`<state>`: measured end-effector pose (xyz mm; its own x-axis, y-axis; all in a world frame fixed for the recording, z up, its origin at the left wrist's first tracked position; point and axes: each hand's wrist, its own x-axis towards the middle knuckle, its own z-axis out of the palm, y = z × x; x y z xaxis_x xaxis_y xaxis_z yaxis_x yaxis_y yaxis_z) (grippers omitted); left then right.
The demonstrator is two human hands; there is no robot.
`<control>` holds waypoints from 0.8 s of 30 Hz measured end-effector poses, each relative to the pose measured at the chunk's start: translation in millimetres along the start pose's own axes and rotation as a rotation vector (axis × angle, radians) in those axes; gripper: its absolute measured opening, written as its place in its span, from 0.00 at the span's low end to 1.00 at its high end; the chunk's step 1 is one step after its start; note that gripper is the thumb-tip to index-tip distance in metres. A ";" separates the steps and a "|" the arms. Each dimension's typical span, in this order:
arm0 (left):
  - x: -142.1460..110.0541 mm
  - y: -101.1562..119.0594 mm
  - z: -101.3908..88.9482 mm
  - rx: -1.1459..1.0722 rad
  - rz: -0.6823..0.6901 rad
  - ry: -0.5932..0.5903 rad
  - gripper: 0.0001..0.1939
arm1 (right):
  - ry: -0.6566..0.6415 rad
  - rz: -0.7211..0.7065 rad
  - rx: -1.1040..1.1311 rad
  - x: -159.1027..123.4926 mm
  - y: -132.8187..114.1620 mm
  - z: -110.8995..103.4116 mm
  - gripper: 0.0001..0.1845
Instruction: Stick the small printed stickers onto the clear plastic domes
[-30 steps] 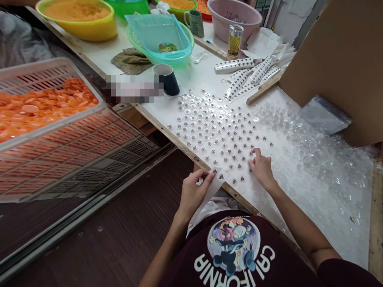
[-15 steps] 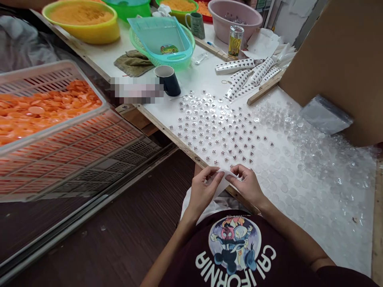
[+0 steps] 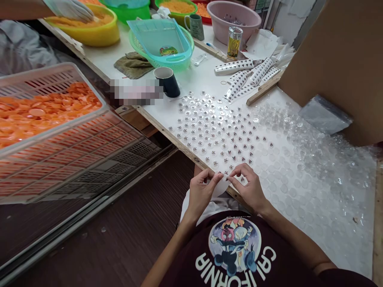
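My left hand [image 3: 202,193] and my right hand [image 3: 249,187] meet at the near edge of the white table [image 3: 155,107], both pinching a white sticker strip [image 3: 220,186] that hangs down toward my lap. Just beyond my fingers lie several clear round domes with small pictures under them [image 3: 218,127], laid out in rows. To the right spreads a heap of bare clear domes [image 3: 311,159].
Rolled sticker strips [image 3: 248,73] lie by a wooden stick. A dark cup [image 3: 168,81], a teal basket [image 3: 161,40], a pink basin [image 3: 233,16] and a yellow basin [image 3: 86,26] stand farther back, with another person's gloved hand [image 3: 70,8] over it. A crate of orange caps [image 3: 44,107] sits left; cardboard [image 3: 341,59] right.
My right hand left the rows of domes and came back to the strip, pinching it opposite my left hand. A gloved hand of another person has appeared over the yellow basin.
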<state>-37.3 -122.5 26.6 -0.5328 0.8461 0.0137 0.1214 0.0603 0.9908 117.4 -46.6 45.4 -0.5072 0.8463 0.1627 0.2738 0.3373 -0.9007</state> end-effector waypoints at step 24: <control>2.1 -12.0 -10.3 0.098 -0.016 -0.034 0.18 | 0.244 0.281 -0.175 70.1 107.5 -82.5 0.21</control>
<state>-48.4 -126.8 16.1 -0.5069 0.8620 -0.0085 0.1949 0.1243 0.9729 178.6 83.0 -6.8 -0.1902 0.9813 0.0297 0.5199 0.1264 -0.8448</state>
